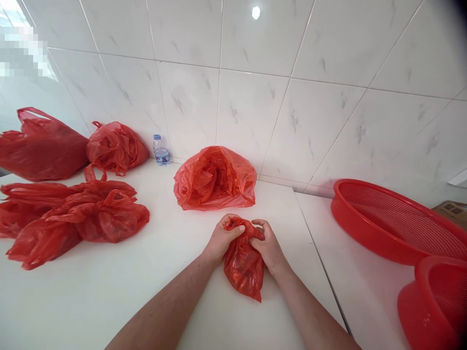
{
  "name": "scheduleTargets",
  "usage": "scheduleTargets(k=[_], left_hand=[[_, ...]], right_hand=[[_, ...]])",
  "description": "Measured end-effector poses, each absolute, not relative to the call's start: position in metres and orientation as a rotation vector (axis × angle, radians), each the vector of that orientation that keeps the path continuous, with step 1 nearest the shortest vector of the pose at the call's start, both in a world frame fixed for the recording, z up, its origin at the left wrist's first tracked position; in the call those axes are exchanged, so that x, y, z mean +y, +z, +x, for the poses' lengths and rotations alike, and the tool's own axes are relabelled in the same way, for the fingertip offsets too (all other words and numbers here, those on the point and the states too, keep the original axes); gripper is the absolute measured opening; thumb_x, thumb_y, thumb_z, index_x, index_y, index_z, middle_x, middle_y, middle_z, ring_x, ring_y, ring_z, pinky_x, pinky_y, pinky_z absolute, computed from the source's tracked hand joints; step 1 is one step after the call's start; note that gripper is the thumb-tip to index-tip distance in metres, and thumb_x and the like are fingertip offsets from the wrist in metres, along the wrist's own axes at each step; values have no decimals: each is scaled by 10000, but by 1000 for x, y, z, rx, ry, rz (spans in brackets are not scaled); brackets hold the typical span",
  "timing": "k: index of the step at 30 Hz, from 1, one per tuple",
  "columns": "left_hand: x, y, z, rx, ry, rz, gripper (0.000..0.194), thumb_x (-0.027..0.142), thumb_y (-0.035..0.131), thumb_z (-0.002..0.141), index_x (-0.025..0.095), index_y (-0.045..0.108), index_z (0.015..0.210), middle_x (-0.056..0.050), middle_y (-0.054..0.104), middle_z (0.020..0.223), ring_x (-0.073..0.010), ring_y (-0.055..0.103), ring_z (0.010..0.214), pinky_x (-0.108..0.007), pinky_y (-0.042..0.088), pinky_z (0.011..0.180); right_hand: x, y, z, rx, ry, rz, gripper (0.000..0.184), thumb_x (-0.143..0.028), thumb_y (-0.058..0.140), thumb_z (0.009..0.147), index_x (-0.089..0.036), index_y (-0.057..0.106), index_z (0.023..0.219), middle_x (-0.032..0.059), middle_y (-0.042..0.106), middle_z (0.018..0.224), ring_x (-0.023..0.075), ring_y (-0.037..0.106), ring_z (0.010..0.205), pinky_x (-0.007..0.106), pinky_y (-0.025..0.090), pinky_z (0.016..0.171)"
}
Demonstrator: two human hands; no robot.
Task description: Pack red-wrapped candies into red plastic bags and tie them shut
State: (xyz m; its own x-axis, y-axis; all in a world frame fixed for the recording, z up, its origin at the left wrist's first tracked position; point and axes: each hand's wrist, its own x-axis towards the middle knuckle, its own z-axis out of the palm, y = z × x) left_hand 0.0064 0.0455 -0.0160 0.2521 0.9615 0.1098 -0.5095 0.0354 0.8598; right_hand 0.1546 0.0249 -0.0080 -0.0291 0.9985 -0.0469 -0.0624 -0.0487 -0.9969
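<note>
A small red plastic bag (243,270) lies on the white table in front of me, its filled part pointing towards me. What is inside shows only as a blurred bulge through the thin plastic. My left hand (223,239) grips the gathered top from the left, thumb pressed over it. On the right side my right hand (269,245) pinches a bunched end of the same bag, fingers curled. Just beyond both hands sits a larger red plastic bag (189,187) with its mouth facing me and crumpled red plastic inside.
Several tied red bags (109,221) lie at the left, with a full red bag (44,150) and a rounder one (118,143) behind. A small water bottle (161,150) stands by the tiled wall. Red mesh baskets (375,233) occupy the right, past a table seam (321,257).
</note>
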Motion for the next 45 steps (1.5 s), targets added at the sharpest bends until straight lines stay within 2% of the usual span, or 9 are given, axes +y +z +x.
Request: scheduleTargets(k=[3, 8, 13, 17, 20, 24, 30, 35, 45], left_hand=[[47, -16, 6, 556, 1211, 955, 213, 268, 727, 750, 162, 612, 893, -71, 646, 924, -199, 620, 819, -361, 475, 789], [48, -17, 9, 484, 1167, 1021, 137, 242, 732, 739, 154, 691, 835, -96, 628, 1067, -225, 606, 927, -387, 453, 877], [44, -15, 10, 514, 1080, 1199, 93, 202, 703, 743, 175, 710, 832, -88, 585, 1141, -233, 579, 1004, -385, 443, 917], [42, -17, 14, 678, 1060, 1399, 138, 88, 643, 706, 195, 709, 762, -57, 545, 1143, -205, 575, 992, -323, 466, 873], [41, -20, 17, 794, 1070, 1584, 263, 14, 533, 687, 208, 702, 738, -42, 560, 1042, -175, 583, 916, -285, 482, 798], [40, -22, 17, 876, 1121, 1775, 351, -21, 451, 660, 226, 689, 737, -35, 570, 971, -171, 573, 857, -281, 481, 738], [44, -17, 12, 979, 1272, 1998, 393, -26, 459, 695, 265, 702, 799, -38, 585, 986, -203, 549, 931, -343, 453, 830], [52, -15, 3, 1034, 1424, 2029, 230, 104, 521, 809, 256, 693, 792, -56, 593, 1066, -235, 506, 1064, -384, 387, 923], [66, -15, -26, 1327, 1494, 1624, 164, 269, 484, 860, 211, 574, 737, 3, 576, 755, -174, 507, 735, -277, 376, 695]], right_hand=[[26, -10, 153, -1252, 1031, -1352, 360, -164, 541, 666, -243, 526, 1017, -18, 619, 819, 155, 581, 696, 278, 469, 638], [24, -8, 158, -1305, 842, -1464, 92, -254, 523, 724, -216, 589, 776, -1, 641, 776, 166, 570, 704, 265, 449, 610], [26, -8, 164, -1293, 854, -1395, 178, -224, 489, 719, -224, 624, 835, -8, 664, 812, 163, 579, 727, 267, 454, 654], [32, -12, 169, -1301, 941, -1274, 265, -188, 480, 683, -221, 655, 880, 9, 679, 909, 178, 601, 829, 286, 459, 755], [34, -13, 175, -1309, 1068, -1210, 245, -184, 487, 670, -207, 673, 830, 16, 680, 884, 181, 595, 829, 288, 458, 756], [33, -12, 180, -1228, 1249, -1165, 274, -206, 540, 674, -205, 685, 906, 27, 682, 924, 187, 594, 852, 300, 463, 773], [34, -8, 185, -896, 1428, -977, 345, -482, 609, 754, -186, 701, 906, 58, 690, 937, 209, 606, 895, 346, 472, 830], [44, -15, 197, -684, 1455, -884, 323, -258, 793, 599, -233, 682, 901, -15, 676, 813, 122, 602, 730, 269, 485, 707], [60, -25, 226, -510, 1325, -833, 337, -122, 767, 579, -265, 622, 848, -75, 612, 663, 74, 566, 615, 234, 497, 653]])
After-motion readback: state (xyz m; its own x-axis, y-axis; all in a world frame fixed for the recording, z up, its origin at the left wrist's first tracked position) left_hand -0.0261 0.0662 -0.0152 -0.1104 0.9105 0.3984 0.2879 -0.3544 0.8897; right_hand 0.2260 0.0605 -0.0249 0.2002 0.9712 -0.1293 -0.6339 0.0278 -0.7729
